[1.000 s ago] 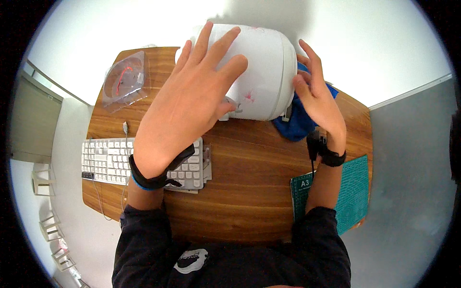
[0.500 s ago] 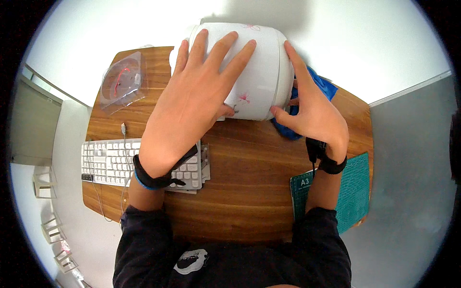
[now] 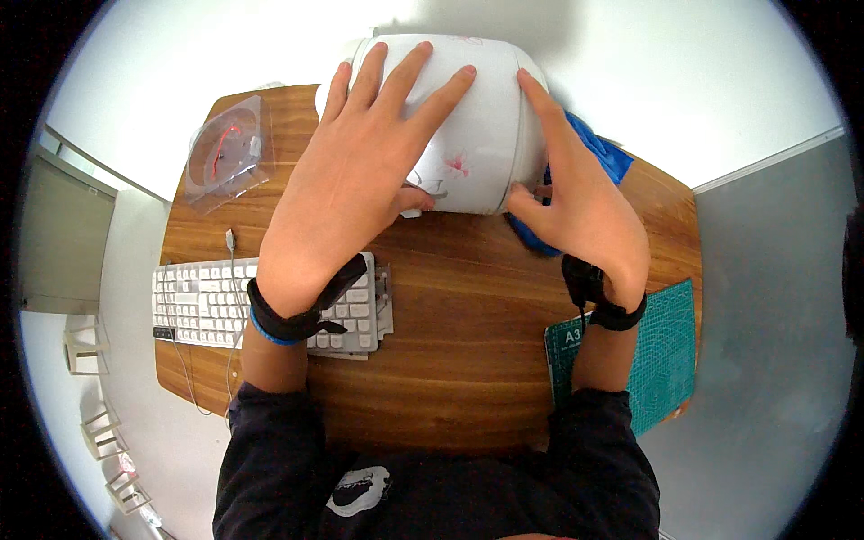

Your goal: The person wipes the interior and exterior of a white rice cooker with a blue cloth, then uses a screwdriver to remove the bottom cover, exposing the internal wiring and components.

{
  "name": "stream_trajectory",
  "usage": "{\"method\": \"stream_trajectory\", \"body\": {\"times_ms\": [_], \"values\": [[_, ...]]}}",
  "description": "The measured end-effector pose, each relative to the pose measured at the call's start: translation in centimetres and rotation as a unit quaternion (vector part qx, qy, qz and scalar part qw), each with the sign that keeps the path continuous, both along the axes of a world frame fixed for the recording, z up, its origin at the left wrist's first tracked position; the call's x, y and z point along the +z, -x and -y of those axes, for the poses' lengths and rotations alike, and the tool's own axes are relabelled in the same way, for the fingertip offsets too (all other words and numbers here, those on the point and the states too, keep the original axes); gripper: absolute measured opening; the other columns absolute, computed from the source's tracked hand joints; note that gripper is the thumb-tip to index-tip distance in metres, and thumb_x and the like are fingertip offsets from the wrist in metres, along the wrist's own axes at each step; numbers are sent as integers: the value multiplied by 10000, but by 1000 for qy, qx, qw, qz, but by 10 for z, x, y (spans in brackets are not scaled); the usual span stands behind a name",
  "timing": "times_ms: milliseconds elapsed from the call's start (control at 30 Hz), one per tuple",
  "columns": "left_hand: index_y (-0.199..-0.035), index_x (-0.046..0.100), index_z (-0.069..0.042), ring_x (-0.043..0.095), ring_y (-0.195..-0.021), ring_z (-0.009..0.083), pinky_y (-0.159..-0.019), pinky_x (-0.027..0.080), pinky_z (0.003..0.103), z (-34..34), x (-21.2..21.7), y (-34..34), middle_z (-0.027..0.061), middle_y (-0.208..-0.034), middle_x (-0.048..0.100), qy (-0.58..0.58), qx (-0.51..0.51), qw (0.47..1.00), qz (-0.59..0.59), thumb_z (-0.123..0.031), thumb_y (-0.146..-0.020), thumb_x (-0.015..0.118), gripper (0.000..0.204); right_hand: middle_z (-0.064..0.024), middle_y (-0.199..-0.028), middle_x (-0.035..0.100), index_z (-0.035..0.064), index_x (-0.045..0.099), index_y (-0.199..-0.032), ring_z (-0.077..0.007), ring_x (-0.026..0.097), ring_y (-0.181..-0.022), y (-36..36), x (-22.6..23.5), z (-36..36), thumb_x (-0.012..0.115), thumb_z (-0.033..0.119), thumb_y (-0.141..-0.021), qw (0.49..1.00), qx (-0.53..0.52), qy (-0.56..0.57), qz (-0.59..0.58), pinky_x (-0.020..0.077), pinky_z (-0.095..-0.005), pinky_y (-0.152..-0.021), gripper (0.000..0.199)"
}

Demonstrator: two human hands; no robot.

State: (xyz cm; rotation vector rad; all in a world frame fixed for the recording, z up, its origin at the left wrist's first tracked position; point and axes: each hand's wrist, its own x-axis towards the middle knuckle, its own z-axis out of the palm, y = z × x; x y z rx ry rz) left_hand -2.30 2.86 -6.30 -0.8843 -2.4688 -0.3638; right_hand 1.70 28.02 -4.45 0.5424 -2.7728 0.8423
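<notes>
A white, rounded appliance with pink flower prints, apparently a rice cooker (image 3: 481, 121), lies on its side at the far edge of the desk. My left hand (image 3: 346, 175) is laid over its left part, fingers spread across the body and thumb at the near lower side. My right hand (image 3: 589, 198) grips the right end, index finger along the rim and thumb at the near edge; its other fingers are mostly hidden. A blue cloth or bag (image 3: 598, 153) lies beside and partly behind my right hand.
A white keyboard (image 3: 211, 297) with a cable (image 3: 231, 241) lies at left on the wooden desk (image 3: 450, 360). Behind it is a clear plastic bag (image 3: 229, 153) holding a red wire. A green cutting mat (image 3: 666, 351) lies at right. A wall (image 3: 648, 63) stands behind the desk.
The rice cooker has shifted slightly away from me and to the left, tipping a little. Both hands have moved with it, keeping their places on it.
</notes>
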Motion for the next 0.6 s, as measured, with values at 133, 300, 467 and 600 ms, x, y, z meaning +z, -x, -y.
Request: {"method": "stream_trajectory", "body": {"times_ms": [133, 300, 467, 600], "values": [[-1745, 398, -323, 346, -1646, 474, -1363, 307, 645, -1, 3, -3, 140, -1787, 399, -2, 2, 1000, 5, -95, -663, 982, 1251, -346, -1506, 580, 144, 234, -1778, -533, 667, -1247, 2, -4, -3, 793, 96, -870, 1000, -2, 4, -10, 584, -517, -1038, 1067], [-1740, 405, -321, 348, -1643, 476, -1365, 304, 645, -1, 2, -3, 136, -1784, 404, -4, 1, 1000, 7, -88, -663, 981, 1243, -299, -1619, 568, 265, 236, -1807, -364, 715, -1213, 2, 0, -6, 755, 61, -902, 999, -19, 4, 27, 642, -451, -986, 1062], [-1735, 410, -321, 338, -1650, 475, -1369, 288, 654, 6, -1, 1, 130, -1791, 395, -4, -10, 1000, 4, -76, -660, 981, 1242, -310, -1624, 560, 272, 208, -1811, -385, 712, -1237, 0, 2, -10, 878, 126, -859, 1000, 3, -21, 21, 634, -480, -1013, 1174], [-1735, 408, -319, 319, -1661, 475, -1370, 278, 663, 7, 2, 0, 123, -1801, 381, 10, -9, 1000, 11, -74, -660, 981, 1242, -337, -1656, 519, 226, 131, -1820, -442, 668, -1372, 5, -13, -18, 1018, 208, -762, 997, 60, -31, -33, 583, -527, -1119, 1380]]}}
